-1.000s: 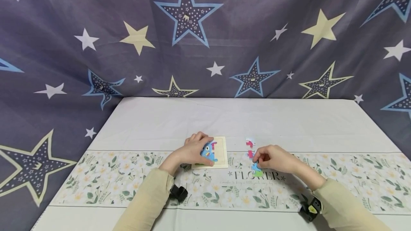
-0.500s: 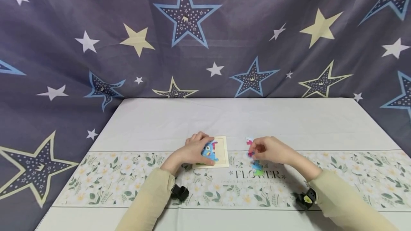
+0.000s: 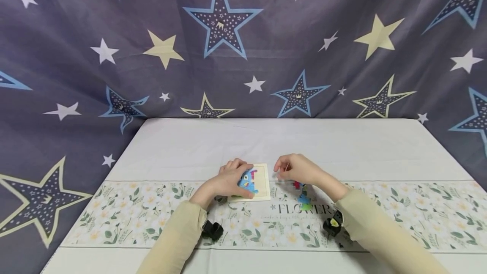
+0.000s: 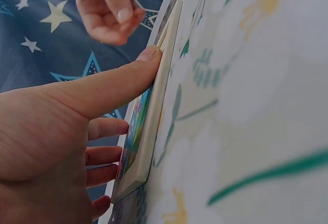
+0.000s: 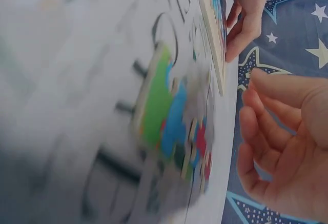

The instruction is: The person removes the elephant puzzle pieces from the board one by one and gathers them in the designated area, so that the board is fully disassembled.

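Observation:
My left hand [image 3: 230, 179] holds down a shallow wooden puzzle board [image 3: 262, 189] partly filled with a blue cartoon creature. In the left wrist view its thumb [image 4: 148, 55] presses on the board's edge, and the other fingers lie along the far side. My right hand [image 3: 298, 169] hovers just right of the board, thumb and fingertips close together in a loose curl. No piece shows between them in the right wrist view. Below that hand lie loose jigsaw pieces: a green and blue piece [image 5: 156, 106], and farther along a red one [image 5: 201, 139].
A white tablecloth [image 3: 201, 147] with a flowered band and printed letters covers the table. Behind it hangs a dark curtain [image 3: 152, 75] patterned with stars. Black wrist cameras sit on the left wrist [image 3: 212, 230] and right wrist [image 3: 332, 224].
My right hand has gone from the loose pieces leftward and slightly away, closer to the board, uncovering the lower pieces. The left hand stays in place on the board.

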Demonstrator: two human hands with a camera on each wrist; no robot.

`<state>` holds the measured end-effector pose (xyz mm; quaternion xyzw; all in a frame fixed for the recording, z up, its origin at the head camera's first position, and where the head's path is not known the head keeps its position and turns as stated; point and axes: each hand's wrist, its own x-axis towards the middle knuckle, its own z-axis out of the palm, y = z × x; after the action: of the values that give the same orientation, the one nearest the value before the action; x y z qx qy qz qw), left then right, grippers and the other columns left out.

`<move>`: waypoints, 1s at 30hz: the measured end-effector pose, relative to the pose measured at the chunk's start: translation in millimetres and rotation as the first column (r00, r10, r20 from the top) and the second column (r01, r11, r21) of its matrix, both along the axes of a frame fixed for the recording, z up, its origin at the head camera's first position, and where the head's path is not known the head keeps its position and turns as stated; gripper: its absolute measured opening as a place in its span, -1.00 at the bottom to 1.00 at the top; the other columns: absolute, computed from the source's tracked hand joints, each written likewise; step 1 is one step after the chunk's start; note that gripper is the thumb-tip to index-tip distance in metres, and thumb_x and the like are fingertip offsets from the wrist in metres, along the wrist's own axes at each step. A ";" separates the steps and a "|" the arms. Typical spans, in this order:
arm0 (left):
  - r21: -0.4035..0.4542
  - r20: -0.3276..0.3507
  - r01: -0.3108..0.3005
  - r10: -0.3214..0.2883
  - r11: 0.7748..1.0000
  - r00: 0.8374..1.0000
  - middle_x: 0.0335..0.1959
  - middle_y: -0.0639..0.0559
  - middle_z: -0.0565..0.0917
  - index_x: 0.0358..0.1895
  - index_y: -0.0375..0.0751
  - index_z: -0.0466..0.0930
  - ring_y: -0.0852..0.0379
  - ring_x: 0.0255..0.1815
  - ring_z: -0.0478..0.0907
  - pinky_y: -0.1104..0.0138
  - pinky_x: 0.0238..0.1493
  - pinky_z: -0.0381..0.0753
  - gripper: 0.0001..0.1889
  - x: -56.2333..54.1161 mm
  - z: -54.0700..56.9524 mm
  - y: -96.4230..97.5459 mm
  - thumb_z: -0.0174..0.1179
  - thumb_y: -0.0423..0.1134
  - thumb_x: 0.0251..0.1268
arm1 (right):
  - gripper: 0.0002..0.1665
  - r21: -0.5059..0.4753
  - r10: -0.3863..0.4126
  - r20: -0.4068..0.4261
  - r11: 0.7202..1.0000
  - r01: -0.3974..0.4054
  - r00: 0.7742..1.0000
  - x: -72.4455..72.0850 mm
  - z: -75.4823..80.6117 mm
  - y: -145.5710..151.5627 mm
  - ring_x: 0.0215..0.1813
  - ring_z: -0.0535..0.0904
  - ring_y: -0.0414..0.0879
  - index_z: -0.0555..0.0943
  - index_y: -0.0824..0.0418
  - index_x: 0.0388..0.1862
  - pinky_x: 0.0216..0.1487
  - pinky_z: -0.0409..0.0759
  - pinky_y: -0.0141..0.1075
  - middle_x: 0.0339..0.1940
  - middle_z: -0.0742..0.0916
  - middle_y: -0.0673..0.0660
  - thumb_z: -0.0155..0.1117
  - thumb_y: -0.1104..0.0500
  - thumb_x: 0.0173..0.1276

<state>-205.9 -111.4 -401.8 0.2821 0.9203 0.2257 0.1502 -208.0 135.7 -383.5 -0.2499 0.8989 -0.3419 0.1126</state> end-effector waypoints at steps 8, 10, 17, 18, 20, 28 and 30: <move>-0.010 0.002 0.015 -0.015 1.000 1.000 0.22 -0.04 0.20 0.38 -0.10 0.11 0.00 0.22 0.11 0.02 0.22 0.04 -0.10 -0.8 -0.8 -2.4 0.32 0.11 -0.04 | -0.90 0.026 -0.066 -0.046 0.997 0.067 0.997 -9.5 -1.7 -20.0 -0.52 0.47 -0.22 0.62 0.16 -0.32 -0.46 0.42 -0.36 -0.53 0.61 -0.04 0.26 0.25 0.15; -0.008 0.015 0.020 -0.020 1.000 1.000 0.24 -0.04 0.19 0.39 -0.10 0.10 -0.01 0.25 0.09 0.01 0.25 0.02 -0.11 -1.0 -0.8 -4.2 0.31 0.09 -0.02 | -0.90 0.024 -0.068 -0.050 0.997 0.069 0.996 -11.0 -1.9 -24.1 -0.51 0.47 -0.23 0.62 0.16 -0.31 -0.44 0.43 -0.36 -0.52 0.62 -0.05 0.26 0.25 0.15; 0.011 0.055 0.022 -0.022 1.000 0.998 0.33 -0.07 0.13 0.39 -0.17 0.07 -0.05 0.34 0.04 -0.01 0.31 -0.03 -0.11 -4.6 -0.8 -7.9 0.31 0.04 0.01 | -0.84 0.043 -0.072 -0.040 0.996 0.074 0.997 -15.7 -2.7 -37.6 -0.41 0.55 -0.23 0.64 0.16 -0.24 -0.35 0.49 -0.35 -0.45 0.66 -0.06 0.27 0.20 0.17; 0.015 0.057 0.019 -0.020 1.000 0.998 0.33 -0.07 0.12 0.39 -0.18 0.07 -0.05 0.34 0.03 0.00 0.31 -0.02 -0.11 -5.1 -0.7 -8.3 0.31 0.03 0.01 | -0.83 0.050 -0.077 -0.040 0.996 0.079 0.996 -16.5 -2.9 -39.2 -0.39 0.55 -0.23 0.64 0.16 -0.23 -0.34 0.49 -0.34 -0.43 0.67 -0.06 0.28 0.19 0.18; 0.035 0.060 0.009 -0.011 0.999 0.998 0.34 -0.09 0.12 0.37 -0.20 0.11 -0.07 0.34 0.04 -0.01 0.30 0.04 -0.12 -5.8 -0.7 -9.3 0.33 0.01 -0.01 | -0.82 0.064 -0.084 -0.043 0.994 0.087 0.996 -17.6 -3.2 -42.0 -0.37 0.56 -0.22 0.64 0.15 -0.21 -0.33 0.50 -0.34 -0.42 0.68 -0.06 0.28 0.19 0.17; 0.077 0.076 -0.031 0.025 0.997 0.997 0.33 -0.13 0.12 0.36 -0.29 0.12 -0.09 0.34 0.03 0.01 0.27 0.16 -0.11 -6.2 0.8 -14.2 0.36 -0.05 -0.04 | -0.79 0.095 -0.102 -0.035 0.990 0.105 0.994 -20.0 -5.2 -55.1 -0.31 0.58 -0.18 0.64 0.15 -0.20 -0.23 0.52 -0.27 -0.37 0.69 -0.04 0.31 0.19 0.15; 0.082 0.077 -0.031 0.025 0.996 0.997 0.33 -0.14 0.14 0.35 -0.31 0.13 -0.11 0.35 0.03 0.01 0.28 0.16 -0.11 -5.9 1.4 -14.8 0.36 -0.06 -0.04 | -0.78 0.117 -0.106 -0.042 0.987 0.110 0.994 -19.8 -5.2 -58.7 -0.29 0.59 -0.17 0.64 0.14 -0.20 -0.19 0.52 -0.25 -0.36 0.70 -0.03 0.33 0.18 0.13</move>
<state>-211.8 -126.2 -400.4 0.2663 0.9075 0.2767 0.1701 -227.9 77.0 -388.6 -0.1998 0.9317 -0.2887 0.0928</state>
